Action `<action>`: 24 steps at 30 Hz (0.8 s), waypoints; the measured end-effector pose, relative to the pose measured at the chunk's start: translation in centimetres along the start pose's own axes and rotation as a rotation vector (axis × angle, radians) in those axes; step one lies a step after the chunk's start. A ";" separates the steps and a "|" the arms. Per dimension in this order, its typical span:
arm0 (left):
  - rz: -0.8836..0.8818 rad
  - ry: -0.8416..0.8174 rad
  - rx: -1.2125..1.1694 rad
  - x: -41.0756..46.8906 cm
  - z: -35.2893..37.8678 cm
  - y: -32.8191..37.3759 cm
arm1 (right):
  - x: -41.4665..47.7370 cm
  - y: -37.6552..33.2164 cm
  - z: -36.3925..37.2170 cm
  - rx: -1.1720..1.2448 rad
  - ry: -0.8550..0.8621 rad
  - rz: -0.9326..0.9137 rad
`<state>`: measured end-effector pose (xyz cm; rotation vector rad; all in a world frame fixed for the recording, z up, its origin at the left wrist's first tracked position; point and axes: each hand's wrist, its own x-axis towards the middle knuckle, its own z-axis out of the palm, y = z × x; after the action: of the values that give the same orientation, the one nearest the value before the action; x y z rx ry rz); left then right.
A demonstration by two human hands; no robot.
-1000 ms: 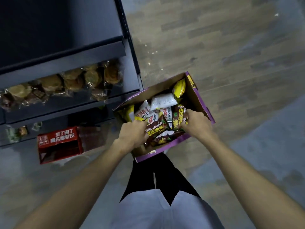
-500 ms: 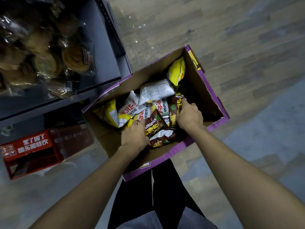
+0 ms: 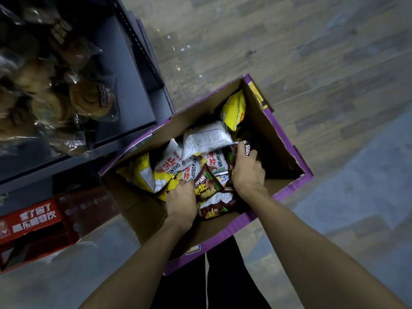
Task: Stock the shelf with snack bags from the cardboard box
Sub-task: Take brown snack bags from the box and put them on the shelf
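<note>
Two hands reach into the cardboard box (image 3: 278,139), which stands on the floor just right of the shelf (image 3: 124,90). I see the left hand (image 3: 181,202) with fingers curled around the left edge of a brown snack bag (image 3: 206,184). The right hand (image 3: 247,172) has its fingers clasped over a second brown bag (image 3: 232,160). A white bag (image 3: 206,139) and a yellow bag (image 3: 235,110) lie farther in. Wrapped pastries (image 3: 89,101) sit on the shelf, with a red carton (image 3: 38,219) below.

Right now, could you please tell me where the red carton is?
Head view, lower left: the red carton lies below the shelf, left of the cardboard box.
</note>
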<state>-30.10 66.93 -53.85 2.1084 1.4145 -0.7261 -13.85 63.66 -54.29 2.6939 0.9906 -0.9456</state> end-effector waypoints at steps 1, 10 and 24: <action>0.003 0.006 0.003 -0.3 -0.7 0.0 | -0.4 -0.1 -0.7 -0.004 0.017 -0.009; 0.125 0.129 0.032 -2.6 -5.7 -1.4 | -4.2 -0.4 -6.6 -0.006 0.172 -0.122; 0.444 0.126 0.363 2.0 -5.5 -0.9 | -3.0 0.2 -1.7 -0.063 0.035 -0.188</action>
<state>-29.42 72.16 -51.21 2.6655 0.8596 -0.7154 -14.64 62.37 -51.13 2.6094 1.2771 -0.8835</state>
